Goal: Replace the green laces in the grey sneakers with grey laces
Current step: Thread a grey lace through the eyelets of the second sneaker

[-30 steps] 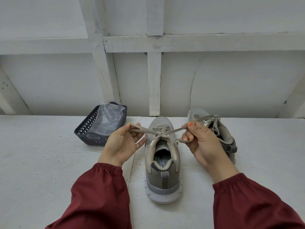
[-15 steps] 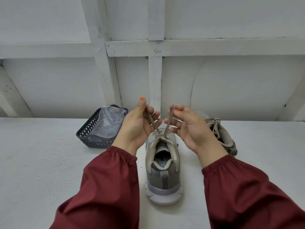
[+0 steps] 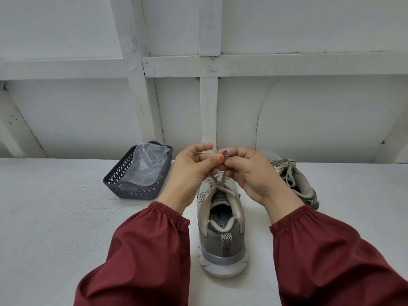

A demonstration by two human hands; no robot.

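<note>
The grey mesh sneaker with a white sole (image 3: pixel 223 237) stands on the white table (image 3: pixel 55 217), heel toward the person. Its flat grey lace (image 3: pixel 223 178) is drawn up from the top eyelets. Half a second ago the hands were apart. Now the left hand (image 3: pixel 191 173) and right hand (image 3: pixel 250 173) have met above the tongue, each hand's fingers pinching a lace end.
</note>
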